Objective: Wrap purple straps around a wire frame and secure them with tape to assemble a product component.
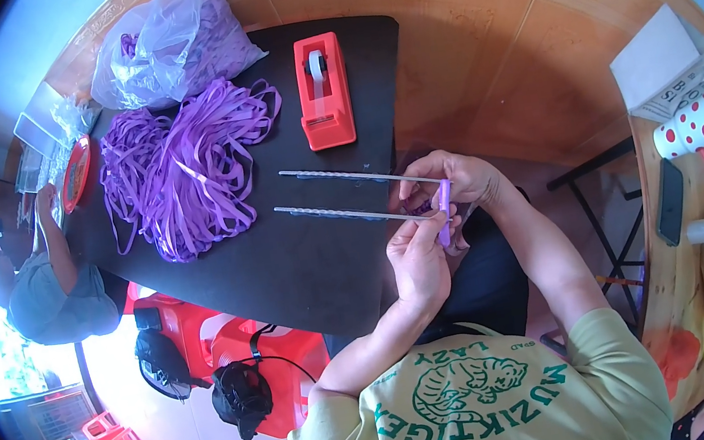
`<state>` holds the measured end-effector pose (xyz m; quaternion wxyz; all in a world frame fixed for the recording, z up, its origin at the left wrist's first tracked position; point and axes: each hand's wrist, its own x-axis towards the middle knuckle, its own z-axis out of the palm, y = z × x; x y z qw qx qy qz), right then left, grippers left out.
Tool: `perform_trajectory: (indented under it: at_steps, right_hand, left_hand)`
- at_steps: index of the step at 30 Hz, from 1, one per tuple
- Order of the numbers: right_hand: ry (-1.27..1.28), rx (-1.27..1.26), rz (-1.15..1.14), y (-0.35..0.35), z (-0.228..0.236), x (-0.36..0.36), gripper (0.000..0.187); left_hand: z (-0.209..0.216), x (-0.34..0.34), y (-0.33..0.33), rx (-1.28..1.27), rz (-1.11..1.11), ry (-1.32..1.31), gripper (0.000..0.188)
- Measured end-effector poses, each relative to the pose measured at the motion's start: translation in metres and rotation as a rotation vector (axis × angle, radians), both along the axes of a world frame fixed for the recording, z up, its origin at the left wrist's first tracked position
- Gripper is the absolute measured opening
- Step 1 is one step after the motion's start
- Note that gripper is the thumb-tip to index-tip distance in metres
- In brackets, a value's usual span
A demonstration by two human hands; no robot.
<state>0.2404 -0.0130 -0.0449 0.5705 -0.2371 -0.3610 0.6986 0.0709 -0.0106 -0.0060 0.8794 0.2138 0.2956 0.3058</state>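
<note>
Two thin metal rods (pixel 342 212) with twisted shafts reach side by side from over the dark table to my hands. Whether anything fixes them to the table I cannot tell. A short band of purple ribbon (pixel 445 206) runs across between their near ends. My left hand (pixel 421 266) is closed, thumb and fingers pinching the ribbon at the nearer rod's end. My right hand (pixel 455 177) is closed too, its fingers pinched at the ribbon by the farther rod. A heap of purple ribbons (pixel 181 173) lies on the table to the left of the rods.
A red tape dispenser (pixel 324 92) and a plastic bag of purple ribbon (pixel 176 46) stand on the black table (pixel 287 275). Red stools (pixel 255 362) hold black bags at left. At right, a wooden table (pixel 681 262) bears a polka-dot mug (pixel 695 125) and phone (pixel 670 202). Another person (pixel 62 291) sits at far left.
</note>
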Motion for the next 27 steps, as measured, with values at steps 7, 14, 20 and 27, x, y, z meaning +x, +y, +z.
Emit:
perform_trajectory:
  at_steps: [7,14,20,27]
  right_hand:
    - [-0.115,-0.162,-0.112,-0.001,0.003,0.003,0.033]
    - [-1.106,0.274,-0.777,-0.031,0.060,0.015,0.023]
    - [-1.728,0.493,-0.671,-0.050,0.089,-0.019,0.025]
    - [-1.950,0.638,-0.547,-0.044,0.097,-0.031,0.013]
  left_hand:
    - [-0.007,0.001,-0.001,0.051,0.024,-0.021,0.008]
    - [-0.006,0.001,-0.002,0.065,0.018,0.023,0.007]
    - [-0.005,0.002,-0.003,0.053,0.032,0.005,0.007]
    - [-0.009,0.002,-0.002,0.093,0.050,-0.004,0.008]
